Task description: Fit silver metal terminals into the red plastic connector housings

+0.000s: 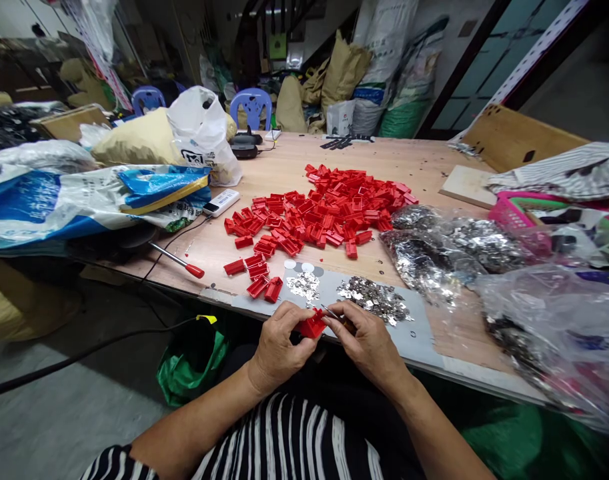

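My left hand point(283, 341) is closed, with a small red plastic case point(313, 326) pinched between thumb and fingers at the table's front edge. In my right hand point(373, 343) is a slim tool with a thin metal shaft and a brownish handle point(349, 325), probably a screwdriver. Its tip reaches the red case; the exact contact is too small to make out. Just beyond my hands, a grey sheet point(421, 333) carries a heap of small metal pieces point(374, 299) and a smaller heap of bright metal plates point(304, 285). Farther back spreads a large pile of red plastic cases point(329, 210).
Clear bags of metal parts point(429, 257) and a pink basket point(514, 210) crowd the right side. On the left lie plastic sacks point(89, 200), a white device with a cable point(222, 203) and a red-handled tool point(194, 270). A green bag point(197, 363) stands below the edge.
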A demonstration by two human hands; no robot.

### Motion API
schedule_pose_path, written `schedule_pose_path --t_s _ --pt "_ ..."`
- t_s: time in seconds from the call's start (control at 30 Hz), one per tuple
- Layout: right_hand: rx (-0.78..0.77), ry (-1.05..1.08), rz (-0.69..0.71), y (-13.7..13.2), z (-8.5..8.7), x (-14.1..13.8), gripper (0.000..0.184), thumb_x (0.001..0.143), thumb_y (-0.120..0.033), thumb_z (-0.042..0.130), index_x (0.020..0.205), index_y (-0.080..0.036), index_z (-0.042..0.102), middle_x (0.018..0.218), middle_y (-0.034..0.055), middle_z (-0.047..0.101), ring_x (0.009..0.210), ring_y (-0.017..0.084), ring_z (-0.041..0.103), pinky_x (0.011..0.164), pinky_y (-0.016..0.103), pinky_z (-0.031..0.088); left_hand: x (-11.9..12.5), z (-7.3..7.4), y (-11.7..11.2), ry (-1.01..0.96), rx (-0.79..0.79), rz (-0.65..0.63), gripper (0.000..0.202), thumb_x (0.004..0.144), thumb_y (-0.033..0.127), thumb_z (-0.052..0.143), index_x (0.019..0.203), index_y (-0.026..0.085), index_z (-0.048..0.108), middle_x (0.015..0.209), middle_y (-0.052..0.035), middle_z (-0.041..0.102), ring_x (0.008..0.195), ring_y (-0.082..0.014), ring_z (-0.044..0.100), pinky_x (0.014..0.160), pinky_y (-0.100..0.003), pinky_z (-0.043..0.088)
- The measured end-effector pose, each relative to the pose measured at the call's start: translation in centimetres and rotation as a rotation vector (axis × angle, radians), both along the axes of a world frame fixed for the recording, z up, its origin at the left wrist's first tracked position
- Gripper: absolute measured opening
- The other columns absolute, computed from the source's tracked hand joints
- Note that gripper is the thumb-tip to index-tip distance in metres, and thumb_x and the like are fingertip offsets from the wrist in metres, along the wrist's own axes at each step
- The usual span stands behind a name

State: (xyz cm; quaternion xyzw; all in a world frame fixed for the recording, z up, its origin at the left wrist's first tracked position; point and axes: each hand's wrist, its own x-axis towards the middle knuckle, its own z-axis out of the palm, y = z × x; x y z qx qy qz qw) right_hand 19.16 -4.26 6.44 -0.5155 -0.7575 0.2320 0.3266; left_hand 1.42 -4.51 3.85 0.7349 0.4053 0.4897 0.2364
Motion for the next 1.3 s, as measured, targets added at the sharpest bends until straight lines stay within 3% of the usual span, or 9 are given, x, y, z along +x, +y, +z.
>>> schedule_pose_path --t_s 0.23,0.5,0.77,1.03,1.3 --pt "0.011 0.004 0.073 0.1 0.1 0.3 0.012 0.092 -0.021 0.050 0.091 -0.021 0.062 0.083 0.0036 0.063 0.075 0.016 0.059 0.070 0.027 0.044 0.2 -0.1 -0.1 0.003 0.037 0.052 0.034 0.070 0.004 0.063 0.101 0.018 0.061 0.086 -0.0032 0.062 0.079 -0.0147 0.059 0.071 -0.026 0.052" --pt "-0.145 0.135 -0.048 0.3 -0.5 0.5 0.016 0.091 -0.034 0.052 0.089 -0.021 0.061 0.081 0.0009 0.065 0.068 0.014 0.057 0.064 0.025 0.042 0.2 0.1 -0.2 0.006 0.048 0.053 0.036 0.070 0.003 0.063 0.102 0.019 0.060 0.087 -0.0027 0.062 0.079 -0.0144 0.059 0.071 -0.026 0.052" --pt "-0.237 0.140 -0.029 0.5 -0.2 0.7 0.017 0.090 -0.036 0.052 0.085 -0.021 0.059 0.074 -0.0018 0.060 0.063 0.013 0.049 0.061 0.024 0.038 0.4 0.0 -0.3 0.007 0.044 0.018 0.039 0.069 0.002 0.061 0.104 0.019 0.061 0.088 -0.0029 0.063 0.081 -0.0148 0.060 0.074 -0.027 0.052" --pt "-0.396 0.321 0.049 0.7 -0.3 1.0 0.021 0.086 -0.041 0.055 0.079 -0.020 0.053 0.074 -0.0015 0.051 0.071 0.014 0.047 0.066 0.024 0.039 0.2 -0.2 -0.3 -0.012 0.070 -0.060 0.041 0.070 0.001 0.061 0.107 0.020 0.061 0.091 -0.0037 0.066 0.084 -0.0151 0.061 0.076 -0.027 0.053" --pt "-0.393 0.311 0.051 1.0 -0.7 1.2 0.028 0.084 -0.043 0.058 0.072 -0.020 0.049 0.069 -0.0032 0.045 0.066 0.012 0.041 0.061 0.023 0.035 0.3 -0.5 -0.2 -0.027 0.059 -0.079 0.039 0.071 0.003 0.061 0.106 0.020 0.061 0.090 -0.0041 0.065 0.085 -0.0156 0.061 0.075 -0.029 0.054"
